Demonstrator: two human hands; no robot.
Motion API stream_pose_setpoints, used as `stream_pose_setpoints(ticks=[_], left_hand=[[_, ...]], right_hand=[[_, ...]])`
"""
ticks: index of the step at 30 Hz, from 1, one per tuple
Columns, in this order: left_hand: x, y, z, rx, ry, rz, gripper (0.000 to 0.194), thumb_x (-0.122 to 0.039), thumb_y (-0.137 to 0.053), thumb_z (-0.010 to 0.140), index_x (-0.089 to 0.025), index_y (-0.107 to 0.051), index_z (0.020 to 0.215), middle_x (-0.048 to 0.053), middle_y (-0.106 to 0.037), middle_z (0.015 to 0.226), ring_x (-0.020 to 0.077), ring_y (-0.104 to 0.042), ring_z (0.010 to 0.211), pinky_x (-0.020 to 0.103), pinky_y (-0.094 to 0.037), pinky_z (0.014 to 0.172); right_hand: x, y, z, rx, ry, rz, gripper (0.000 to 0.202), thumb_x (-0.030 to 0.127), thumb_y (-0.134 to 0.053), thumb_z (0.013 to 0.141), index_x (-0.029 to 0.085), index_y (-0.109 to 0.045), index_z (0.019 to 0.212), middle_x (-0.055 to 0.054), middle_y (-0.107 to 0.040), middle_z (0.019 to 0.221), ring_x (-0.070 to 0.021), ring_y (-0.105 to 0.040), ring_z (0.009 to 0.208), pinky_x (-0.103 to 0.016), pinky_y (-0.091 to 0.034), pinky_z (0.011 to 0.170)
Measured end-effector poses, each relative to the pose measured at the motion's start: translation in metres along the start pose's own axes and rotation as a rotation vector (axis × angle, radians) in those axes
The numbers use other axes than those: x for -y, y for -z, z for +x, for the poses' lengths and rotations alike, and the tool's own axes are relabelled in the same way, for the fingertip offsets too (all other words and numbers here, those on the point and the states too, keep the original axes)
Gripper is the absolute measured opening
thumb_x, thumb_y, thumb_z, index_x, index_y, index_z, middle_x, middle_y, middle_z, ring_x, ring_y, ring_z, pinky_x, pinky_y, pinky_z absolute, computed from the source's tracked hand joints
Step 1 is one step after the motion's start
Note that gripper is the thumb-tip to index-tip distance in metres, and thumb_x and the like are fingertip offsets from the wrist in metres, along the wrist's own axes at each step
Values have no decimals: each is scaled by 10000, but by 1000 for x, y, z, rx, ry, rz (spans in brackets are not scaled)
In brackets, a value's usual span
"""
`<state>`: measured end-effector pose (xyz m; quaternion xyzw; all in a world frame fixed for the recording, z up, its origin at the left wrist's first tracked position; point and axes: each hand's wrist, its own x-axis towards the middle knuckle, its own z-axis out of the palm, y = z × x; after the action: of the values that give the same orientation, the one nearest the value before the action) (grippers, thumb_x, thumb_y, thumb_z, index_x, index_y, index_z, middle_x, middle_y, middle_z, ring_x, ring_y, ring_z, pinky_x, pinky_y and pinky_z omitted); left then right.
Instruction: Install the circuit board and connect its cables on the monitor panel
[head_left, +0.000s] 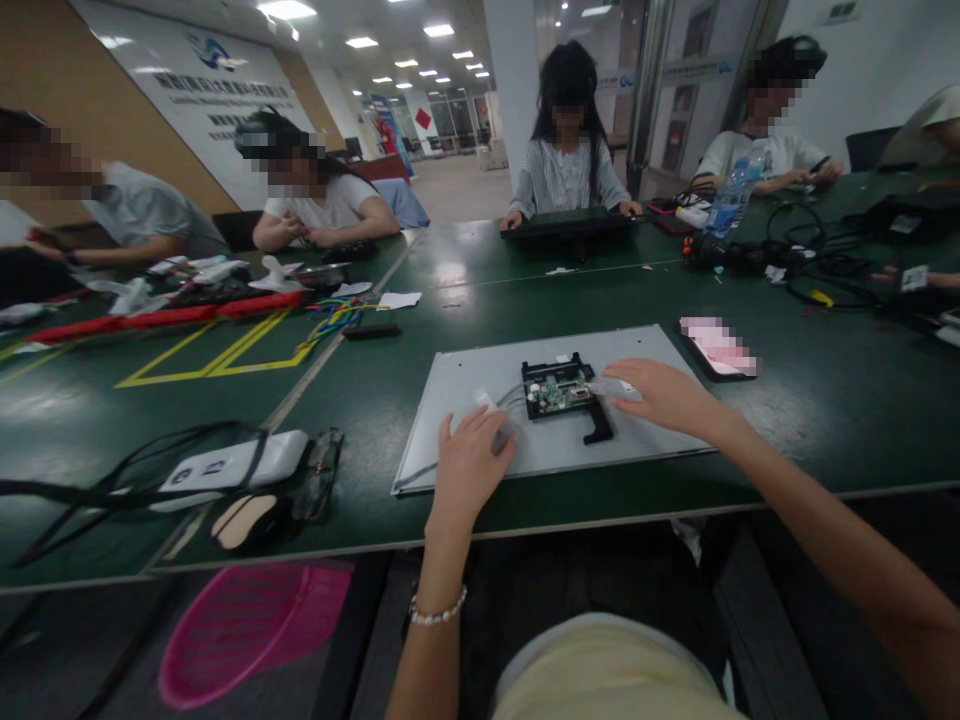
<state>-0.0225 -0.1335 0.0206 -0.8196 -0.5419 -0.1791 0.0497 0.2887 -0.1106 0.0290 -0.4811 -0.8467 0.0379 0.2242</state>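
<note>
A flat grey-white panel [480,380] lies on the green table in front of me. Near its middle sits a black bracket [598,425] around a green circuit board [562,395], with thin grey cables leading off to the left. My left hand [474,450] rests over the panel's left part, fingers curved around a small dark thing that is mostly hidden. Just right of the board, my right hand [660,395] reaches over the panel, its thumb and fingers apart by a small clear piece or tape at the bracket's edge.
Right of the panel lies a phone [718,348]. On the left are a white power bank [236,465], a mouse [246,520], glasses [322,475] and black cables. A pink basket [247,625] stands below the table. Several people sit around, one behind a black panel [574,224].
</note>
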Motion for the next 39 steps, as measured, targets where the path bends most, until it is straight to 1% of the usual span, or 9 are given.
stream_pose_setpoints(ticks=[4,8,13,18,23,27,30,34,39], left_hand=[[7,2,7,19,-15,22,278,-182,-445,916,-235,-672,1068,66,-713,1135,228,-651,1081,483,-324,1103],[21,17,22,-11,-41,45,307,-195,-416,925,-210,-698,1045,61,-743,1048,217,-698,944,455,-353,1086],[38,40,38,-121,-113,99,318,-213,-406,931,-221,-710,1026,66,-714,1144,217,-639,1123,447,-319,1108],[53,37,33,36,-175,105,330,-202,-407,918,-254,-718,1014,35,-719,1134,233,-581,1214,496,-250,1133],[72,27,33,191,-137,137,341,-230,-405,902,-260,-730,1000,66,-713,1143,264,-585,1203,541,-283,1086],[79,26,40,236,-124,132,355,-249,-387,906,-244,-727,1008,81,-705,1159,263,-595,1181,518,-309,1068],[76,29,46,285,-129,132,357,-252,-383,904,-224,-716,1028,95,-708,1146,265,-615,1140,492,-343,1042],[57,40,54,330,-165,143,330,-269,-426,889,-234,-686,1089,75,-704,1159,260,-619,1118,474,-364,1028],[16,43,81,219,-288,120,350,-322,-450,926,-195,-621,1205,81,-646,1264,259,-586,1173,436,-400,1022]], right_hand=[[1,-14,9,85,57,-81,274,261,-574,889,174,-662,1134,-133,-684,1177,-315,-647,1054,-477,-536,874],[5,-21,15,107,71,-214,243,169,-483,930,162,-679,1074,-122,-721,1069,-268,-679,963,-395,-535,818],[-3,-8,12,40,46,-394,286,48,-464,889,121,-678,1063,-145,-714,1073,-254,-675,957,-364,-511,815],[-21,-2,3,72,1,-478,253,27,-472,862,101,-703,936,-160,-716,1023,-268,-670,943,-378,-510,830],[-29,-7,0,98,-29,-380,320,87,-468,877,105,-693,1104,-153,-677,1199,-268,-639,1084,-397,-498,936],[-20,-1,16,50,-41,-265,394,114,-455,878,113,-636,1228,-137,-632,1290,-271,-603,1158,-412,-479,985],[-11,-4,39,69,-27,-152,371,180,-471,899,152,-634,1232,-120,-651,1258,-280,-617,1122,-420,-497,950],[-7,-28,72,69,54,-11,416,283,-496,928,152,-567,1316,-140,-595,1325,-291,-569,1185,-429,-474,982],[-13,-65,97,6,44,98,377,247,-541,914,133,-598,1268,-166,-581,1319,-283,-507,1255,-438,-405,1053]])
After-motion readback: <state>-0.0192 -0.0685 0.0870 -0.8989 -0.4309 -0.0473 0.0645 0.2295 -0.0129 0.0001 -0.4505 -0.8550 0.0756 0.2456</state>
